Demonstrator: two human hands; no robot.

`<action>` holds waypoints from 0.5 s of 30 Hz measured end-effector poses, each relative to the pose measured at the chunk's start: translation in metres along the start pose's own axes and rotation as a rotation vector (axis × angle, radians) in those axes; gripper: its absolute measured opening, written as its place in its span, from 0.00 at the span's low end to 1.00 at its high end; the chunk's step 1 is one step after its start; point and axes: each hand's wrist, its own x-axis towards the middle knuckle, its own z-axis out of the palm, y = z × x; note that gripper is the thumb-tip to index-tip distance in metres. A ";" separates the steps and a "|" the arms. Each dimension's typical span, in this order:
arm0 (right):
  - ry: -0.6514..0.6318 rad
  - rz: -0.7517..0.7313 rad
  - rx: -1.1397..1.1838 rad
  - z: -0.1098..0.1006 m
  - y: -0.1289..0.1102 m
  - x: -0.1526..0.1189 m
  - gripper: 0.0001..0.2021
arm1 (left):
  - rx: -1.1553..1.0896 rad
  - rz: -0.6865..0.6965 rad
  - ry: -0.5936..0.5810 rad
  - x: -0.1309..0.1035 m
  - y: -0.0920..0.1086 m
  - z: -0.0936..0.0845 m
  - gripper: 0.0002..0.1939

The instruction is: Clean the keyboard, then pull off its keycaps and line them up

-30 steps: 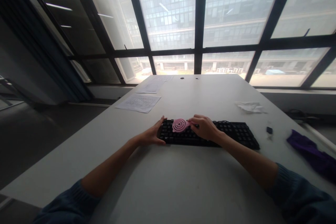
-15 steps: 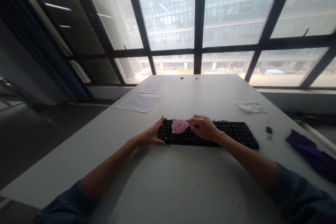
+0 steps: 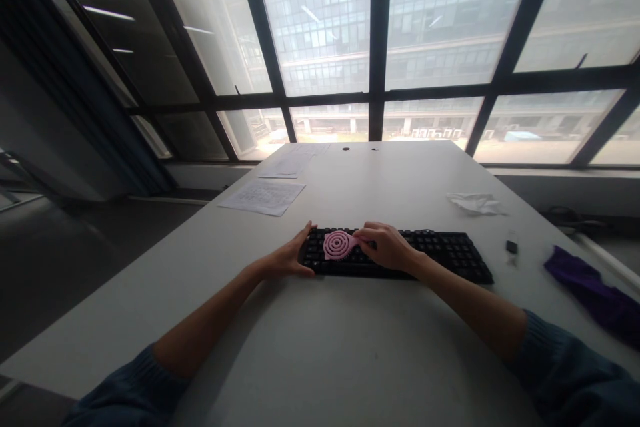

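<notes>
A black keyboard (image 3: 445, 255) lies flat across the white table. My left hand (image 3: 290, 255) is around its left end, thumb at the near corner and fingers at the far corner. A pink hairbrush (image 3: 337, 245) with a spiral, openwork head lies over the keys on the left part of the keyboard, bristles facing down. The fingers of my right hand (image 3: 384, 244) are closed round the brush's short handle. That hand covers the handle's end and some keys in the middle.
Papers (image 3: 265, 197) lie on the table (image 3: 320, 347) at the back left. On the right are a crumpled white tissue (image 3: 476, 203), a small black object (image 3: 511, 247) and a purple cloth (image 3: 593, 290) by the edge. Windows stand behind the table.
My right hand and the hairbrush have shifted slightly to the left over the keys, and the brush head now sits a little lower. My left hand stays at the keyboard's left end.
</notes>
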 end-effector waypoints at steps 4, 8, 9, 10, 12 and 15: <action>-0.003 -0.005 0.003 -0.001 -0.001 0.000 0.08 | 0.009 -0.005 -0.006 0.000 -0.002 -0.001 0.69; 0.001 -0.017 0.021 0.000 -0.001 0.000 0.08 | 0.014 -0.006 0.000 0.000 -0.003 0.000 0.69; -0.004 -0.029 0.031 0.000 0.000 0.000 0.08 | 0.011 -0.004 0.000 0.000 -0.003 0.000 0.69; -0.010 -0.040 0.042 0.001 0.000 0.000 0.08 | 0.005 -0.002 0.000 0.000 -0.003 0.000 0.69; -0.018 -0.055 0.056 0.002 0.000 0.000 0.09 | -0.009 0.000 -0.002 0.000 -0.003 0.000 0.69; -0.021 -0.053 0.057 0.002 0.000 -0.001 0.09 | -0.023 -0.005 0.001 0.000 -0.001 0.000 0.69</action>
